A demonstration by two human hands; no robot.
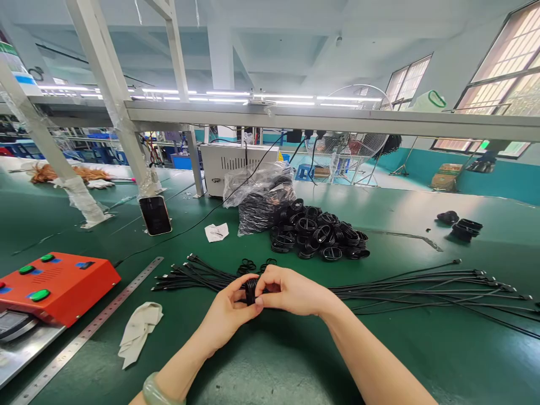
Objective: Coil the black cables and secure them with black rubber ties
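While pinching a black coil [251, 291] between left hand [230, 314] and right hand [293, 291] — both grips narrow — keeping its turns tight.

Spread under everything, a green-topped workbench [422, 360]. Parked at its left edge, an orange-red metal control box [54, 287] studded with round green push buttons [40, 295]. Laid slantwise just beside it, a steel ruler [90, 327], with a crumpled off-white cloth [139, 332] dropped near the ruler. Farther up the bench, a smartphone [155, 215] lying beside a plastic-wrapped white frame post [80, 194], and a small slip of printed paper [216, 232]. Beyond the bench, a white vented machine housing [223, 166], a caged standing fan [348, 140], cardboard boxes [445, 177] against a teal-painted wall [498, 183], and tall factory windows [502, 73].
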